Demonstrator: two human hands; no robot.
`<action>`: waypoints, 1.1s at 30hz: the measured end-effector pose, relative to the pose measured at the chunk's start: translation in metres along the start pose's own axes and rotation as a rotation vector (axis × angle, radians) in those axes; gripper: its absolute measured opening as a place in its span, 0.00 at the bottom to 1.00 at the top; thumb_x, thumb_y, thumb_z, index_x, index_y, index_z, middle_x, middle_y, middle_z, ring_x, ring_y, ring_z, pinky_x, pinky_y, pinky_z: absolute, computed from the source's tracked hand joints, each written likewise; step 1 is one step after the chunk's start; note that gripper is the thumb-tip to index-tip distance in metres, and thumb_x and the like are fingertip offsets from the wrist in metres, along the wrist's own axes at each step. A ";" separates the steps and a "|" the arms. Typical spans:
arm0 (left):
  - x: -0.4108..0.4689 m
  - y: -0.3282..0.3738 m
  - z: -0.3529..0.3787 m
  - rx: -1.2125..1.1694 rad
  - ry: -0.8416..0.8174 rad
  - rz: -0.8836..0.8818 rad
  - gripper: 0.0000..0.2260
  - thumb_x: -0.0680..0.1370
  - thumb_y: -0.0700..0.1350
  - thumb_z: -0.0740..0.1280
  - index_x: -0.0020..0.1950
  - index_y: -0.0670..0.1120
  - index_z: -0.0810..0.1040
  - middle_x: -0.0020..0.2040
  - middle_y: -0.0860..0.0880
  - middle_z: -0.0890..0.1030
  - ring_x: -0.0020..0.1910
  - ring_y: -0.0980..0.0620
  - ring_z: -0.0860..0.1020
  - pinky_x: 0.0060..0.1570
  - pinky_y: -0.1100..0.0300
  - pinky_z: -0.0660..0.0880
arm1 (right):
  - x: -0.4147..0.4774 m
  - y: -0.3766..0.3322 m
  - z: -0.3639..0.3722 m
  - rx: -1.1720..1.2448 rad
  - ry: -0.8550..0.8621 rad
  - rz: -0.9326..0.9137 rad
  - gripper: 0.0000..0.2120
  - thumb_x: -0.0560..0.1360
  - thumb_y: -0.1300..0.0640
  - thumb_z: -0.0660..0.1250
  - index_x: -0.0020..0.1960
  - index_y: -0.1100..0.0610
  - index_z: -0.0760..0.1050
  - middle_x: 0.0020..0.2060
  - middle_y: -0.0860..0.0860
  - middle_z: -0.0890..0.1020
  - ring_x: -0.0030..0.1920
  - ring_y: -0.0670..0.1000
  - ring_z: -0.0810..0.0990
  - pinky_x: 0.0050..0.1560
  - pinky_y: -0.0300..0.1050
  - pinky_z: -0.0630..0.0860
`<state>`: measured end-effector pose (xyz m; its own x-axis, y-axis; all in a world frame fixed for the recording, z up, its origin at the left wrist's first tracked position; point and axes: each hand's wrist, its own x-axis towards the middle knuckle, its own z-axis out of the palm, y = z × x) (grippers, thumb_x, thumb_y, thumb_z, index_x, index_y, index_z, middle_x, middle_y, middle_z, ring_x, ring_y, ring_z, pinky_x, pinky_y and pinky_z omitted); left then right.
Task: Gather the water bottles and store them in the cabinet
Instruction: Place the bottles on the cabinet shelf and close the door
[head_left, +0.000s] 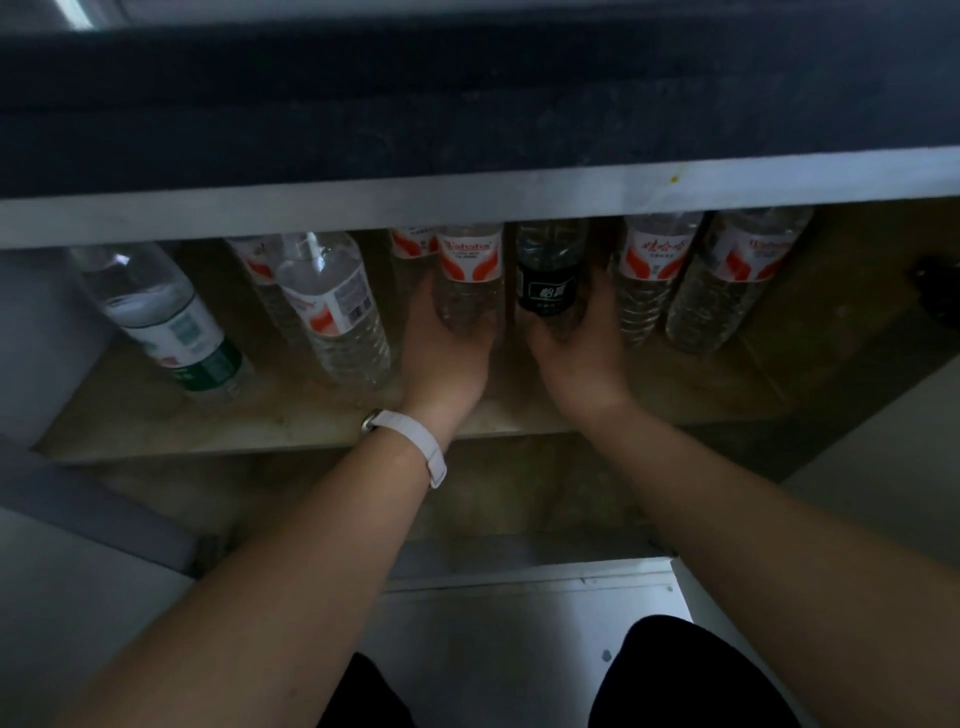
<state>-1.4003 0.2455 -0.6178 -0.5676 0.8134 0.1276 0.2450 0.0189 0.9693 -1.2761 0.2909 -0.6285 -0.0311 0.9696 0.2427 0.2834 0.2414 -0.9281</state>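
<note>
Both arms reach into a low open cabinet, onto its brown shelf (675, 384). My left hand (447, 353) grips the base of a clear bottle with a red-and-white label (470, 265). My right hand (576, 348) grips the base of a bottle with a black label (549, 283). Both bottles stand upright in a row. Right of them stand two more red-labelled bottles (652, 265) (737, 270). To the left stand a red-labelled bottle (332, 306), another one behind it, and a green-and-white labelled bottle (166, 317). The bottles' tops are hidden by the counter edge.
A grey counter edge (467, 202) overhangs the cabinet, with a dark worktop (467, 104) above it. Open cabinet doors stand at the left (62, 571) and right (883, 457). A dark hinge (937, 291) sits on the right wall. My knees (675, 670) are below, over a light floor.
</note>
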 end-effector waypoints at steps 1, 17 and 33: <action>-0.008 -0.001 -0.007 -0.023 0.008 -0.006 0.23 0.76 0.50 0.74 0.69 0.56 0.73 0.61 0.58 0.81 0.61 0.55 0.79 0.63 0.50 0.77 | -0.006 -0.001 -0.001 -0.014 0.011 0.003 0.35 0.74 0.52 0.72 0.75 0.48 0.58 0.70 0.46 0.68 0.64 0.38 0.65 0.62 0.36 0.65; -0.005 -0.020 -0.108 0.059 0.215 0.052 0.30 0.71 0.52 0.78 0.68 0.59 0.67 0.67 0.58 0.76 0.66 0.58 0.75 0.65 0.56 0.73 | -0.056 -0.051 0.064 -0.208 -0.279 -0.106 0.28 0.76 0.49 0.68 0.73 0.51 0.64 0.66 0.47 0.72 0.64 0.46 0.72 0.60 0.40 0.70; -0.026 -0.029 -0.172 0.076 0.197 0.051 0.22 0.71 0.50 0.80 0.61 0.60 0.75 0.55 0.63 0.82 0.55 0.64 0.80 0.52 0.69 0.75 | -0.034 -0.065 0.148 -0.331 -0.139 0.043 0.45 0.72 0.48 0.69 0.80 0.53 0.46 0.78 0.53 0.57 0.76 0.58 0.58 0.74 0.56 0.61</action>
<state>-1.5278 0.1237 -0.6131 -0.6941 0.6848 0.2219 0.3317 0.0307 0.9429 -1.4353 0.2486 -0.6179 -0.1359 0.9802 0.1438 0.5814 0.1964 -0.7895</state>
